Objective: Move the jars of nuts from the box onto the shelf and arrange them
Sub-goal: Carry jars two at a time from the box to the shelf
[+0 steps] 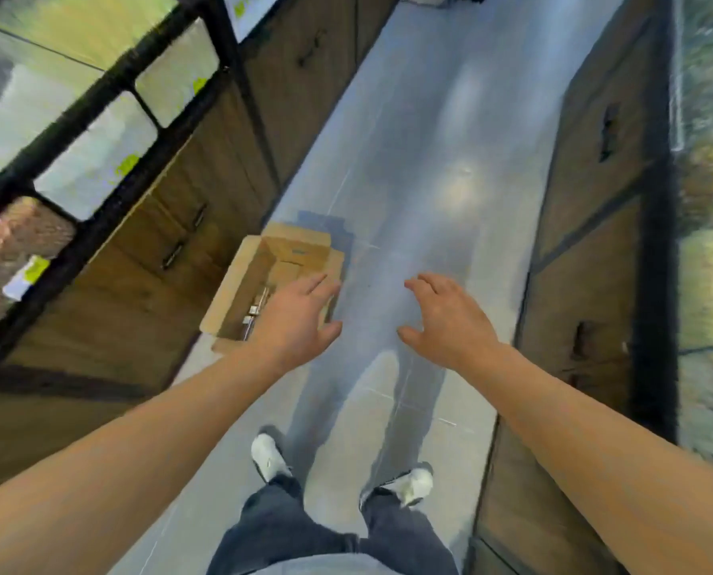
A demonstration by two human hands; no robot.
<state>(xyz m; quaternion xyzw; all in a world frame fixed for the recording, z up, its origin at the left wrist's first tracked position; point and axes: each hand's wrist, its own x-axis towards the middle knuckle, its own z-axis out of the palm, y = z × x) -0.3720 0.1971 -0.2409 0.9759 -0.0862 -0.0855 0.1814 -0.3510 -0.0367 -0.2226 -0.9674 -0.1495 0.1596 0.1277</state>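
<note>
— Jars [251,315]: glimpsed as small pale-lidded shapes down inside the cardboard box [238,292], blurred, count impossible to tell.

— And the hands?

— Left hand [298,315] spread wide, fingers straight and relaxed, holding nothing, hanging over the right side of the box. Right hand [446,315] likewise empty, fingers loosely bent, thumb out, hovering over bare floor [421,168] well right of the box. Both forearms bare, stretched forward.

— Box placement?

— Resting on the grey floor, flaps open, tight against the base of the left shelf unit, beside its wooden drawers [180,242].

— Above those drawers?

— Black-framed shelf [97,114] with glass-fronted compartments, yellow-green labels showing; contents too smeared to identify.

— Opposite side?

— Another wooden unit [595,168] with dark handles along the right edge of the aisle, black frame above, blurred goods behind glass.

— Nearer the camera?

— Dark jeans [280,533] and pale shoes [267,454] planted on the floor, mid-aisle.
</note>
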